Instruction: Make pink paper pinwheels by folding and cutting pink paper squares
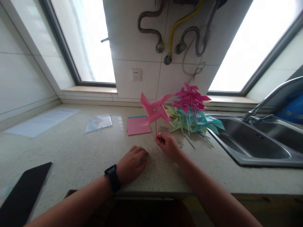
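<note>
My right hand [167,144] pinches the lower end of the stick of a pink paper pinwheel [153,108], which stands upright above the counter with its blades facing me. My left hand [133,163] rests on the counter, palm down, fingers loosely bent and nothing seen in them. Behind the pinwheel lies a stack of pink paper squares [138,126] with a blue edge showing at the back. To the right is a pile of finished pinwheels: magenta pinwheels [190,98] on top, a light blue pinwheel [205,122] and pale green ones below, their sticks pointing toward me.
A steel sink [251,138] with a faucet [254,115] is set in the counter at the right. A clear packet [98,123] and a printed sheet [42,121] lie to the left. A black flat object [26,192] sits near left. A tape roll [180,144] is partly hidden by my right hand.
</note>
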Motion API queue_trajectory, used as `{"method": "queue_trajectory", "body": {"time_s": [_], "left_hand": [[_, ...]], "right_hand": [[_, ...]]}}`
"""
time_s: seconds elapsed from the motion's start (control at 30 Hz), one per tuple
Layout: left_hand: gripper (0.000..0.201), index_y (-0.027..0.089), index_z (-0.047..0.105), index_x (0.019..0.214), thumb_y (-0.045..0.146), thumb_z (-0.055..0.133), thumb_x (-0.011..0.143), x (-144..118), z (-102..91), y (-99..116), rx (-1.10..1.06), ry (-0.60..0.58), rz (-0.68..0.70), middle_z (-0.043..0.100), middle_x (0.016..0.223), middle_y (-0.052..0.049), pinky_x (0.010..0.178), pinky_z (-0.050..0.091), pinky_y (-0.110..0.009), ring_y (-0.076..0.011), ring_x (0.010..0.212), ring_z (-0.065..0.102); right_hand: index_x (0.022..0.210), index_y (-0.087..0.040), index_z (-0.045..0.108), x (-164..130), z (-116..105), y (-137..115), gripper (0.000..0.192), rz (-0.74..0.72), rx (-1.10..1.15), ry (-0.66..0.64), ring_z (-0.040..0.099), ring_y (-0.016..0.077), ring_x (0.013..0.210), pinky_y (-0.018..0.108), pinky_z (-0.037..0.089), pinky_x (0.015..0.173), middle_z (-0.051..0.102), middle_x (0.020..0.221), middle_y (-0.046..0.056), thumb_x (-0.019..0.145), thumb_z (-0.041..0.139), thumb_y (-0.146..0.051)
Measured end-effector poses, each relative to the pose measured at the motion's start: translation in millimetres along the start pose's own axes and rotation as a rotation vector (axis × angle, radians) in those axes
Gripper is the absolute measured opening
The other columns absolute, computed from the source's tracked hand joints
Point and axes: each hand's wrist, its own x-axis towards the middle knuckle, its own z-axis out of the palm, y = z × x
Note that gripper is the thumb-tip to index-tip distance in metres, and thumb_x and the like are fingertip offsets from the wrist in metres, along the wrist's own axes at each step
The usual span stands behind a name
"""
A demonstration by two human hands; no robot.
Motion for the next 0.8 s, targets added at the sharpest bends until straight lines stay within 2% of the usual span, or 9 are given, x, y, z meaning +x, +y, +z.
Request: {"method": "queue_trajectory", "body": {"time_s": [0.17, 0.3, 0.43, 0.57, 0.8], "left_hand": [[0.023, 0.018, 0.066, 0.111, 0.013, 0.051, 0.093, -0.8, 2.5, 3.6, 0.116, 0.004, 0.039, 0.066, 0.110, -0.010, 0.098, 0.049, -0.045, -0.0263, 0.107, 0.057], [0.022, 0.017, 0.066, 0.111, 0.014, 0.051, 0.094, -2.0, 5.6, 6.8, 0.184, 0.018, 0.062, 0.066, 0.110, -0.011, 0.098, 0.050, -0.045, -0.0262, 0.106, 0.058], [0.019, 0.018, 0.066, 0.112, 0.020, 0.056, 0.096, -3.6, 8.2, 7.9, 0.232, 0.031, 0.073, 0.066, 0.112, -0.011, 0.097, 0.051, -0.046, -0.0253, 0.106, 0.061], [0.028, 0.017, 0.063, 0.120, 0.032, 0.062, 0.097, -6.2, 9.3, 7.7, 0.265, 0.043, 0.080, 0.064, 0.123, -0.010, 0.093, 0.054, -0.048, -0.0249, 0.108, 0.064], [0.026, 0.017, 0.064, 0.120, 0.030, 0.061, 0.097, -10.9, 8.0, 5.3, 0.283, 0.065, 0.063, 0.065, 0.123, -0.010, 0.099, 0.051, -0.051, -0.0260, 0.113, 0.063]], "right_hand": [[0.106, -0.015, 0.066, -3.0, -9.1, 7.8, 0.020, 0.028, -0.084, 0.035, 0.066, 0.0179, 0.088, 0.038, 0.056, 0.080, 0.068, 0.102, 0.005, 0.098, 0.061, -0.034], [0.120, -0.017, 0.063, -10.9, -23.2, 13.0, 0.029, 0.093, -0.121, 0.064, 0.066, 0.0215, 0.100, 0.042, 0.057, 0.086, 0.065, 0.120, 0.009, 0.098, 0.061, -0.035], [0.124, -0.017, 0.061, -27.7, -33.1, 19.2, 0.031, 0.167, -0.135, 0.084, 0.066, 0.0225, 0.103, 0.043, 0.057, 0.087, 0.064, 0.123, 0.009, 0.098, 0.062, -0.034], [0.125, -0.017, 0.061, -43.4, -35.5, 27.0, 0.032, 0.228, -0.135, 0.113, 0.066, 0.0228, 0.103, 0.044, 0.057, 0.087, 0.064, 0.124, 0.010, 0.098, 0.062, -0.034], [0.125, -0.017, 0.060, -49.0, -35.7, 37.8, 0.033, 0.308, -0.133, 0.177, 0.066, 0.0230, 0.104, 0.044, 0.057, 0.087, 0.063, 0.124, 0.010, 0.098, 0.062, -0.035]]}}
